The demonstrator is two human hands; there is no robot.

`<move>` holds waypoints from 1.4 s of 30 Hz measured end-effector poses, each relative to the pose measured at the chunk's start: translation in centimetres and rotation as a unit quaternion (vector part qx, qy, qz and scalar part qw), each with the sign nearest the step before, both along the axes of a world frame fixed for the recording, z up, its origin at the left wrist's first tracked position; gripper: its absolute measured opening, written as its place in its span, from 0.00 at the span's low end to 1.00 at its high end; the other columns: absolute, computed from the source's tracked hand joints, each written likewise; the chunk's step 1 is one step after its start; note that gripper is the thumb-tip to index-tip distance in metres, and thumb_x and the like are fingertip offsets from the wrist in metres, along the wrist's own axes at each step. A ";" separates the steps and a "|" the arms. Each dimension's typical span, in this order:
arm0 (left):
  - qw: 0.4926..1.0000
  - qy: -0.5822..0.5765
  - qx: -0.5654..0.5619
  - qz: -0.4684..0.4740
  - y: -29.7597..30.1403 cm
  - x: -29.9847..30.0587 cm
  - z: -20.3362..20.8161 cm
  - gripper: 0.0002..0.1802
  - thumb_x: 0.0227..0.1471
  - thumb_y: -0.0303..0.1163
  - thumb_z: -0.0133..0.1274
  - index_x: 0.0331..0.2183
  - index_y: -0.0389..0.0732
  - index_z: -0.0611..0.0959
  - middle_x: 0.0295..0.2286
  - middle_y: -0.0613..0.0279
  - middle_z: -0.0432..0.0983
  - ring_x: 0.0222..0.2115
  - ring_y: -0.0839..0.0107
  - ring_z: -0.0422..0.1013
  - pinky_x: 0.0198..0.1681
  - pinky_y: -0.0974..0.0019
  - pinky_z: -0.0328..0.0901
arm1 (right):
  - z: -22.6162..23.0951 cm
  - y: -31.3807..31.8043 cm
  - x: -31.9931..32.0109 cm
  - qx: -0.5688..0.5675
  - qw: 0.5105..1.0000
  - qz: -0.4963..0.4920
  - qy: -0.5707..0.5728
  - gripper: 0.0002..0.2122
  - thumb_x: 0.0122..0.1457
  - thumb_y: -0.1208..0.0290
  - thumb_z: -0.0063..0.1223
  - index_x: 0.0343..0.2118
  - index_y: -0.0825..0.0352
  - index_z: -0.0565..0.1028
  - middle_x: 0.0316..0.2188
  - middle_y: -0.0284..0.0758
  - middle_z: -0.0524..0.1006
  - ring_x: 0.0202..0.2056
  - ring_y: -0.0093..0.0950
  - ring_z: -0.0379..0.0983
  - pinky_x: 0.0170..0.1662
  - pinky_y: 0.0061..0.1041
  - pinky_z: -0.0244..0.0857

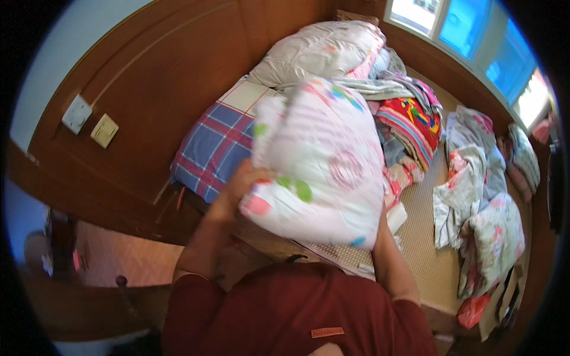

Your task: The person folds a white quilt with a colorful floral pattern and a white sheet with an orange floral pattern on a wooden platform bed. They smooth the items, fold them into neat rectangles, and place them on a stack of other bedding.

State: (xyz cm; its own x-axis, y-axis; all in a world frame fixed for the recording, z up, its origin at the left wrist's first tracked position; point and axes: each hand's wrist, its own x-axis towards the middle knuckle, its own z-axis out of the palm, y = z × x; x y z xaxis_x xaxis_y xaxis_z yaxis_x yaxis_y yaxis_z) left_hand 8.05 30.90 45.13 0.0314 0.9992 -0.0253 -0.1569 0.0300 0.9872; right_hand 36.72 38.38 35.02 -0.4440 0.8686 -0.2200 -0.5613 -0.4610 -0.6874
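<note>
A thick white folded quilt (323, 172) with green, pink and blue prints is held up in front of me, between both hands. My left hand (252, 176) grips its left edge, the fingers curled onto the cloth. At the lower right edge my right hand (381, 222) supports it from the side, its fingers hidden behind the quilt. Behind it to the left lies a blue and red plaid folded bedding piece (214, 142), partly covered from view. A white puffy quilt (320, 53) is heaped beyond that.
Right of the quilt lie a red patterned striped cloth (412, 127) and other bunched fabrics. Crumpled clothes (466, 184) and a floral folded bundle (496, 237) rest on the woven mat (424, 243). A wooden panel (160, 89) with wall switches stands left; windows (466, 29) are far right.
</note>
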 end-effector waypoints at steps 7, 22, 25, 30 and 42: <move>0.998 -0.001 0.021 0.064 3.5 -20.5 7.0 0.26 0.37 0.31 0.50 0.42 0.30 0.68 0.33 0.54 0.71 0.31 0.67 0.70 0.34 0.67 0.66 | 4.2 8.5 -16.6 0.072 0.989 0.013 0.126 0.17 0.52 0.66 0.47 0.43 0.67 0.65 0.37 0.35 0.72 0.36 0.28 0.70 0.39 0.31 0.66; 0.629 0.761 -0.041 0.152 8.2 -22.0 -14.4 0.42 0.36 0.58 0.51 0.53 0.59 0.59 0.54 0.53 0.46 0.54 0.47 0.43 0.50 0.38 0.41 | -8.2 2.3 -27.9 0.323 0.849 0.183 -0.376 0.32 0.42 0.60 0.57 0.50 0.68 0.60 0.43 0.49 0.68 0.44 0.35 0.66 0.47 0.25 0.58; 0.643 0.748 -0.099 0.128 9.3 -23.3 -16.4 0.43 0.35 0.61 0.50 0.53 0.60 0.58 0.55 0.56 0.46 0.54 0.48 0.43 0.50 0.38 0.41 | -8.1 1.7 -21.9 0.305 0.799 0.196 -0.479 0.30 0.42 0.60 0.56 0.48 0.69 0.63 0.42 0.48 0.69 0.44 0.35 0.66 0.47 0.26 0.59; 0.651 0.745 -0.135 0.061 12.1 -25.0 -17.4 0.44 0.34 0.62 0.49 0.53 0.61 0.57 0.55 0.56 0.45 0.54 0.49 0.43 0.50 0.39 0.43 | -11.3 -0.9 -8.2 0.141 0.784 0.082 -0.599 0.26 0.41 0.61 0.56 0.46 0.63 0.67 0.36 0.44 0.73 0.37 0.33 0.70 0.40 0.29 0.64; 0.561 0.805 -0.090 0.174 8.6 -20.5 -17.1 0.33 0.44 0.52 0.44 0.52 0.50 0.62 0.50 0.54 0.58 0.49 0.56 0.56 0.48 0.54 0.54 | -18.9 -11.0 23.2 -0.091 0.637 -0.245 -0.725 0.33 0.37 0.58 0.59 0.49 0.64 0.62 0.42 0.46 0.69 0.43 0.39 0.66 0.44 0.32 0.60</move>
State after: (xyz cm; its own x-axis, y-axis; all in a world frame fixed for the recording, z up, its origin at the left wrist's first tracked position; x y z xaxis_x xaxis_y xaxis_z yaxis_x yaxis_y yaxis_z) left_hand -12.47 39.55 28.03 -0.3732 0.9145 0.1563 0.9051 0.3959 -0.1551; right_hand 59.95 27.34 16.11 0.6549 0.7266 -0.2077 0.4958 -0.6205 -0.6076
